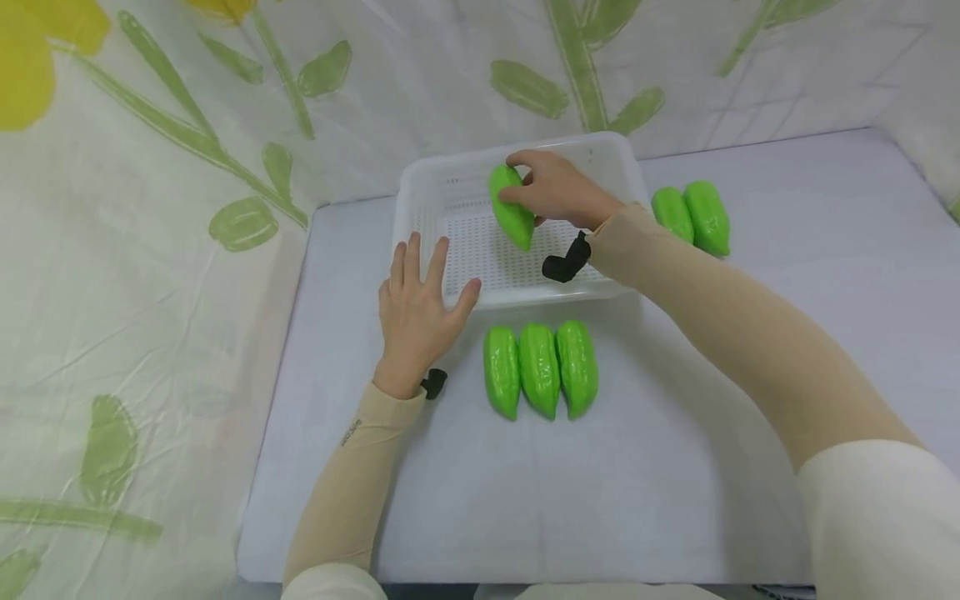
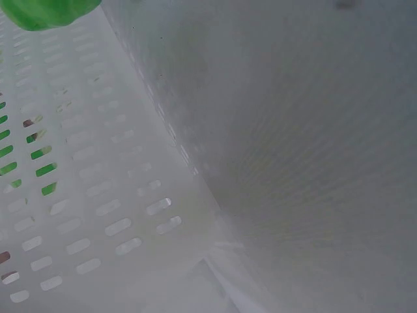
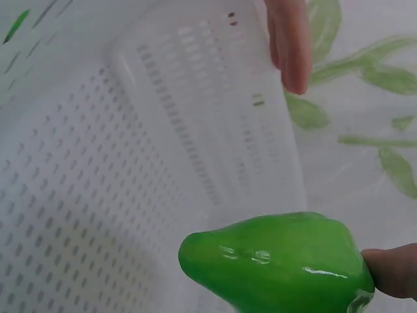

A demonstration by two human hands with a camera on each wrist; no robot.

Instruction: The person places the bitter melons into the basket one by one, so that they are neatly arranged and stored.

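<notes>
A green gourd (image 1: 512, 208) is gripped by the right hand (image 1: 557, 190), fingers and thumb curled round its upper end, and is held tilted over the inside of the white basket (image 1: 420, 187), its pointed tip lowest. In the right wrist view the same gourd (image 3: 280, 264) is seen pinched at its broad end by a fingertip (image 3: 391, 270), with the slotted floor of the basket (image 3: 78, 215) beneath it; whether the gourd touches that floor cannot be told.

The left hand (image 1: 417, 310) is laid flat and open, fingers straight and spread, on the near left corner of the basket, its heel on the worktop (image 1: 600, 492). In the left wrist view only the slotted basket wall (image 2: 98, 195) and a small green piece of the gourd (image 2: 45, 13) at the upper edge are shown.

Just right of the left hand, near the basket's front wall, three gourds (image 1: 540, 369) are lined up side by side, touching, on the worktop. Beyond the right wrist, to the right of the basket, two more gourds (image 1: 692, 217) are laid together. A cloth with leaf prints (image 1: 150, 208) is hung behind and to the left of the hands.
</notes>
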